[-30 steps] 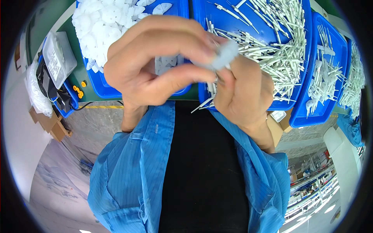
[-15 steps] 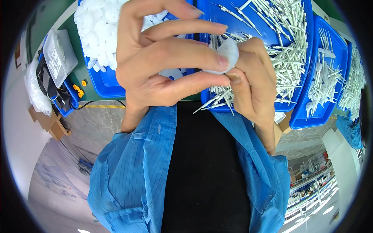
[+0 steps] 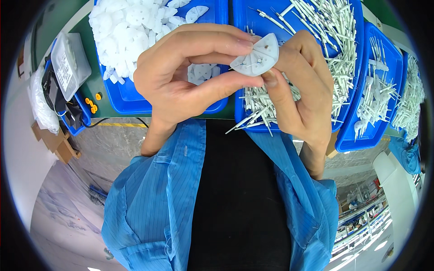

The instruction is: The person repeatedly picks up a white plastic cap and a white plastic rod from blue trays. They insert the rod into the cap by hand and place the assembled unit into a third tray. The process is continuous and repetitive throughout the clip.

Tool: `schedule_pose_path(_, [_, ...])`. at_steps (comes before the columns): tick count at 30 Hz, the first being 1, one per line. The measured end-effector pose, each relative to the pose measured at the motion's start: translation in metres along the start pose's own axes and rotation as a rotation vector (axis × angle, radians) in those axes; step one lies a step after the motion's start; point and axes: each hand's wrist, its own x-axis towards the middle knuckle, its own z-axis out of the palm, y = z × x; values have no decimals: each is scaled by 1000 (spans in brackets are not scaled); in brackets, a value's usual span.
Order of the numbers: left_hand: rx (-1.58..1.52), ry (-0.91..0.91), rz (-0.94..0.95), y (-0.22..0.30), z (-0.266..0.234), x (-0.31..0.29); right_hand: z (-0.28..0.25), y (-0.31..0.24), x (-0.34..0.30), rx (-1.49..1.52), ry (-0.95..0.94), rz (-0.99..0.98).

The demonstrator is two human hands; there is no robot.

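Note:
Between my two hands, above the trays, is a white fan-shaped plastic piece (image 3: pixel 257 58) with ridges and several small holes or pins in its face. My left hand (image 3: pixel 181 72) pinches its left side between thumb and fingers. My right hand (image 3: pixel 304 86) is closed at its right edge, thumb tip against the lower corner; whether a thin part is also in those fingers is hidden. Behind my left hand lies a heap of similar white pieces (image 3: pixel 122 38) in a blue tray (image 3: pixel 121 101). Thin white rods (image 3: pixel 341 74) with metal tips fill another blue tray (image 3: pixel 312 32) behind my right hand.
Farther right, a smaller blue tray (image 3: pixel 354 143) holds white assembled-looking parts (image 3: pixel 377 97), with more white rods (image 3: pixel 410 99) beyond. At left are a clear plastic box (image 3: pixel 68 65), yellow round parts (image 3: pixel 93 107) and a bag (image 3: pixel 43 104). Cardboard (image 3: pixel 58 140) stands below the table edge.
The fan-shaped piece has turned so its holed face shows. My left fingers have come together around it, and my right hand has shifted slightly right.

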Motion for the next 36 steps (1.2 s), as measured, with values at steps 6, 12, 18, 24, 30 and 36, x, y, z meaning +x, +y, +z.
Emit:
schedule_pose_path(6, [99, 6, 124, -2, -2, 1, 2, -2, 2, -1, 18, 20])
schedule_pose_path(12, [48, 20, 63, -1, 2, 2, -1, -4, 5, 172, 34, 70])
schedule_pose_path(18, [176, -96, 63, 3, 0, 11, 9, -17, 11, 161, 97, 430])
schedule_pose_path(24, [129, -56, 115, -10, -4, 1, 2, -19, 16, -29, 76, 441])
schedule_pose_path(30, [-118, 147, -105, 0, 7, -5, -2, 25, 25, -532, 93, 281])
schedule_pose_path(36, [-130, 114, -178, -6, 6, -6, 2, 26, 16, -525, 22, 303])
